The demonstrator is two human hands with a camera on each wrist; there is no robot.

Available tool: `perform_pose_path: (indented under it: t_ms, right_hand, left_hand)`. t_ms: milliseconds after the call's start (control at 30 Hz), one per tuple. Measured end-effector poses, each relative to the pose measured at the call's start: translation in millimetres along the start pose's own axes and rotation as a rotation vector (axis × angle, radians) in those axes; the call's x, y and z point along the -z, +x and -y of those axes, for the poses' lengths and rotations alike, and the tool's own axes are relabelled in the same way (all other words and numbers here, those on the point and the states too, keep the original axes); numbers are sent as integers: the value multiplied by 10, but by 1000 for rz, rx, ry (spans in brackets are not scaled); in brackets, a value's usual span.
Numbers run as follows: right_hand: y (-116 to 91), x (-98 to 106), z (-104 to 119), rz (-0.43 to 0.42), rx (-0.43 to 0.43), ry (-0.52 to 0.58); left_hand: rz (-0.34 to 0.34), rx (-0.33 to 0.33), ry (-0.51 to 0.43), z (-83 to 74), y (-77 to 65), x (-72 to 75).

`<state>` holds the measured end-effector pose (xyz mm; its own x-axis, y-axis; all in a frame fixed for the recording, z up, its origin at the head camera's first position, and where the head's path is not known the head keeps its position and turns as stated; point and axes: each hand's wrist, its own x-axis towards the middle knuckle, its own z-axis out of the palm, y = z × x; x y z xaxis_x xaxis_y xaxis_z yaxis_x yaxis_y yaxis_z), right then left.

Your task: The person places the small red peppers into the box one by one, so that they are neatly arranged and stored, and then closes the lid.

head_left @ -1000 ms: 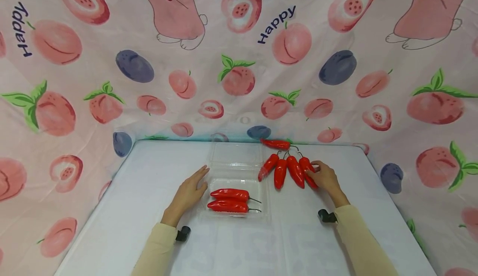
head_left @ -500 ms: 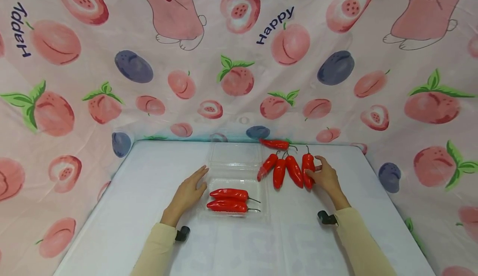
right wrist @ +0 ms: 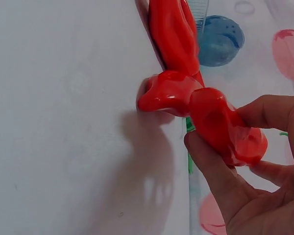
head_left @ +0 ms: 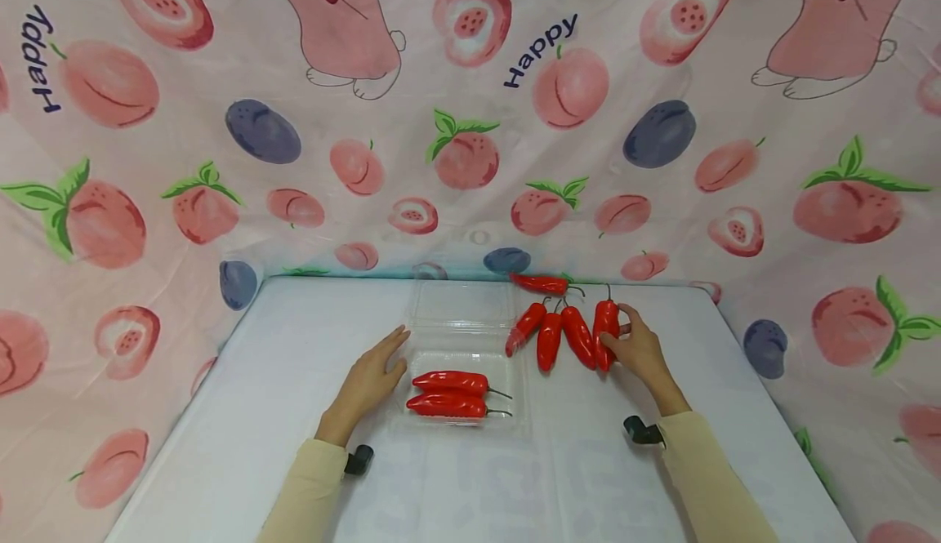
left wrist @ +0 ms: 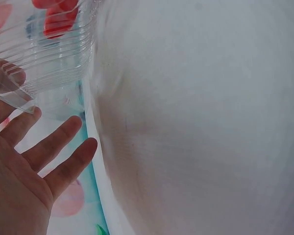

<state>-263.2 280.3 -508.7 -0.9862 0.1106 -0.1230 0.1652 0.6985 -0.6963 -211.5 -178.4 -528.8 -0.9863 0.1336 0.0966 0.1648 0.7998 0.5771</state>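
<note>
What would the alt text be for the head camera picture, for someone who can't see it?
A person's right hand pinches a red pepper at the end of a row of peppers on a white table. Their left hand rests open against a clear plastic box holding two peppers, before a peach-print cloth.

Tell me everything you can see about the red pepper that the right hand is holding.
The red pepper is glossy and smooth, plastic-looking, with a thin dark stem pointing toward the back wall. It is the rightmost of four lying side by side on the white table. The right hand pinches it between thumb and fingers; its neighbour lies close beside it.
</note>
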Motion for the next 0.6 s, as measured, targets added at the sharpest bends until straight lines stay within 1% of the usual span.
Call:
perform_pose_path:
  t_ms: [333, 600]
  right_hand:
    - [-41, 13, 26, -15, -2, 21]
    - [-67, 5, 69, -13, -44, 87]
  left_hand:
    - [-7, -2, 3, 8, 0, -9]
    - [-4, -1, 5, 14, 4, -13]
